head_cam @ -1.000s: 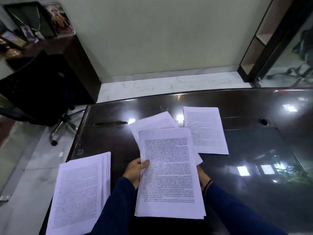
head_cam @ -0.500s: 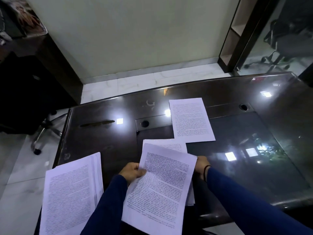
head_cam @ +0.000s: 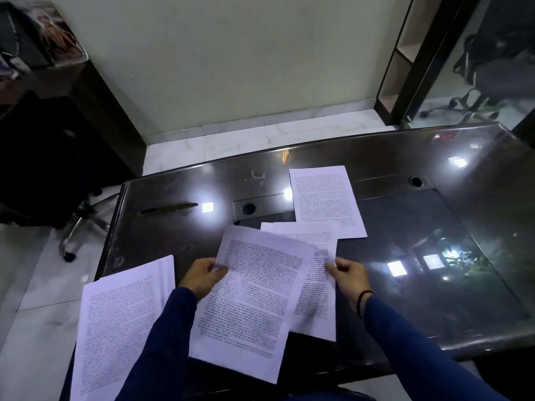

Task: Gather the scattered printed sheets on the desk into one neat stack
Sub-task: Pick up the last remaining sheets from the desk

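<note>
A tilted printed sheet (head_cam: 252, 299) is raised over the desk's near edge, and my left hand (head_cam: 202, 276) pinches its left edge. Under it lies a second sheet (head_cam: 317, 285), slightly askew; my right hand (head_cam: 348, 274) grips that sheet's right edge. One single printed sheet (head_cam: 325, 199) lies flat farther back on the dark glossy desk (head_cam: 434, 227). A thick stack of printed sheets (head_cam: 118, 322) sits at the desk's near left corner, hanging past the edge.
Two round cable holes (head_cam: 248, 208) (head_cam: 416, 181) are set in the desk top. A black office chair (head_cam: 43, 169) stands on the floor to the left. A glass partition (head_cam: 477, 68) and a shelf are at the back right.
Both hands have pulled the two sheets toward the near edge and apart. The top sheet now tilts left, the lower one shows on the right. The camera has turned right.
</note>
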`<state>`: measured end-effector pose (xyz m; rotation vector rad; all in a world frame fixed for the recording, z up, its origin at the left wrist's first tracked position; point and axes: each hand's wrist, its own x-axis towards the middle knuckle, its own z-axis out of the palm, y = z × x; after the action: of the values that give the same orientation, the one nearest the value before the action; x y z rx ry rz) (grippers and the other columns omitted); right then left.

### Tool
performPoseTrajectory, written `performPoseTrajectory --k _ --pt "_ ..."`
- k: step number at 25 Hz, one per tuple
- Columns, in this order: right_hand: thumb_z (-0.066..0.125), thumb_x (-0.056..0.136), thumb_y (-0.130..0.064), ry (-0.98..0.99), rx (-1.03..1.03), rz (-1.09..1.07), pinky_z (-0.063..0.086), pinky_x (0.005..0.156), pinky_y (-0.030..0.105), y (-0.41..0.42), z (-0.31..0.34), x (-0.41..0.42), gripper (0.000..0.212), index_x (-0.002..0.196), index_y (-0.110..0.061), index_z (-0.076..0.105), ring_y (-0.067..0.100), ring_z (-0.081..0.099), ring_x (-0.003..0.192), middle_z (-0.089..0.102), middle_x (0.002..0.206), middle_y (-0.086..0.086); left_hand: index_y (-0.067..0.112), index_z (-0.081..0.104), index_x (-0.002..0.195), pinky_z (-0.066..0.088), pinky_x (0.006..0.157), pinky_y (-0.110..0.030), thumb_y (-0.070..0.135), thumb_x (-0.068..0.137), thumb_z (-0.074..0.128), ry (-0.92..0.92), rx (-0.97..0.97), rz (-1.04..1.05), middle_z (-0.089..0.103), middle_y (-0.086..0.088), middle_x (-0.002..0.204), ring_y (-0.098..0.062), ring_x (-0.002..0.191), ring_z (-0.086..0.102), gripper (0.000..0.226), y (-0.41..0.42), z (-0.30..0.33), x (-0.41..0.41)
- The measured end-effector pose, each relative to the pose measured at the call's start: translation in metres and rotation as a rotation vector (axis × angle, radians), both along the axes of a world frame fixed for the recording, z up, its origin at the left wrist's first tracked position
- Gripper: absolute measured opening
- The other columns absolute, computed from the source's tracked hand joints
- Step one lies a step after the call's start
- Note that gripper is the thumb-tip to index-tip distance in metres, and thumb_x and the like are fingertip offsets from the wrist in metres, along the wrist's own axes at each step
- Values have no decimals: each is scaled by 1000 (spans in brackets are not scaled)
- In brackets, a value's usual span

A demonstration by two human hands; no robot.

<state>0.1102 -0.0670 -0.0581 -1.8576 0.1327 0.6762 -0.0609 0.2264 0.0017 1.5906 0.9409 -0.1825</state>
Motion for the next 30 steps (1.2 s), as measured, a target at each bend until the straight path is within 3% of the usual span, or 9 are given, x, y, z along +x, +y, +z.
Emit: performPoseTrajectory --k 3,8,11,14,18,21,25,27,30 --pt "61 96 -9 354 410 -47 61 68 30 -7 14 -14 16 108 -8 70 14 72 72 76 97 8 -4 69 104 60 71 -40 0 91 64 -26 -212 91 76 -16 97 -32 83 73 14 -16 6 23" --pt "54 98 -12 548 686 -3 58 90 43 -16 24 -17 31 128 -7 62 28 70 99 67 125 19 -10 68 109 61 75 -42 -1 91 63 10 -329 84 71 -25 111 -34 87 72 21 -29 -6 39" --pt "48 102 -39 554 539 -23 55 94 45 -3 16 -18 42 130 -10 62 30 66 112 68 125 15 -5 64 115 60 70 -40 0 93 61 -45 -297 154 70 -26 114 -33 87 72 23 -33 -9 29" --pt "49 90 -69 494 354 114 49 104 48 28 11 -37 65 132 -20 60 27 63 119 67 128 5 16 42 129 58 82 -51 3 92 64 -26 -230 245 65 -14 116 -37 99 67 45 -28 -23 4" --pt "64 92 -28 245 228 474 48 105 50 65 2 -62 48 137 -18 48 24 62 119 62 134 3 9 58 121 53 93 -54 5 92 65 80 -167 299 67 -18 120 -36 99 67 30 -17 -33 -42" --pt "66 91 -25 64 -38 384 56 87 40 72 -5 -64 31 119 -19 53 21 64 97 64 124 10 8 61 116 50 86 -41 -5 89 66 117 -37 451 66 -11 110 -29 91 63 31 -6 -30 -72" --pt "85 67 -45 -194 -633 192 45 96 45 53 -12 -49 91 138 -27 32 31 34 128 19 150 6 5 59 127 48 98 -47 -10 81 72 194 34 583 62 -16 128 -39 111 59 50 4 -40 -103" --pt "92 60 -34 -130 -618 176 47 93 46 46 -14 -43 114 147 -26 18 36 38 125 14 149 8 5 63 123 48 98 -46 -9 81 72 186 29 605 63 -19 129 -38 110 60 45 1 -38 -107" --pt "86 68 -7 -42 -352 84 49 92 37 41 -20 -36 109 152 -13 17 33 57 116 48 136 14 10 64 126 50 98 -46 -1 85 72 146 25 580 65 -12 125 -34 105 63 43 0 -28 -104"
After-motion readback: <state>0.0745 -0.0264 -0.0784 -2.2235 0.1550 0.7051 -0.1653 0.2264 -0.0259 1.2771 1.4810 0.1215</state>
